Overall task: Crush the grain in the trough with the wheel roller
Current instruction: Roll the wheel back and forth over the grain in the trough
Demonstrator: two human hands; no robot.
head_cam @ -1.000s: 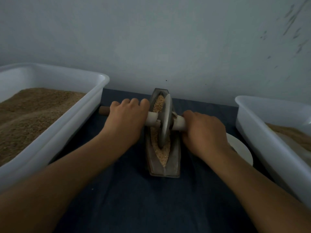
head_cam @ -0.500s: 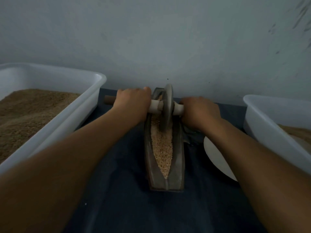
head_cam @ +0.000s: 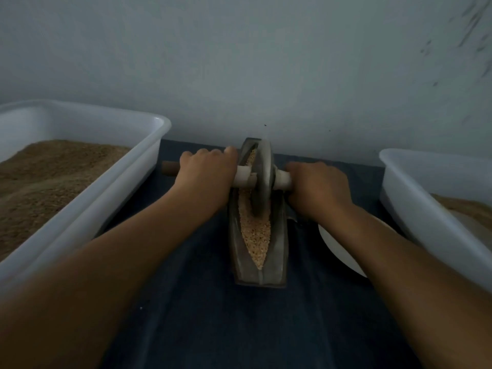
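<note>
A dark boat-shaped trough [head_cam: 279, 251] lies lengthwise on the blue cloth, filled with pale grain [head_cam: 255, 235]. A grey metal wheel roller [head_cam: 262, 179] stands upright in the far half of the trough, on a wooden axle handle. My left hand [head_cam: 207, 174] grips the handle left of the wheel, with the brown handle end [head_cam: 169, 168] sticking out past it. My right hand [head_cam: 316, 187] grips the handle right of the wheel, and the handle's right end is hidden under it.
A large white tub [head_cam: 111, 203] of brown grain stands at the left. Another white tub [head_cam: 426, 209] with grain stands at the right. A white plate [head_cam: 338, 249] lies partly under my right forearm. A grey wall rises just behind the trough.
The wheel rolled from the trough's middle to its far end, and now sits slightly nearer me again. Both hands kept their grip on the handle.
</note>
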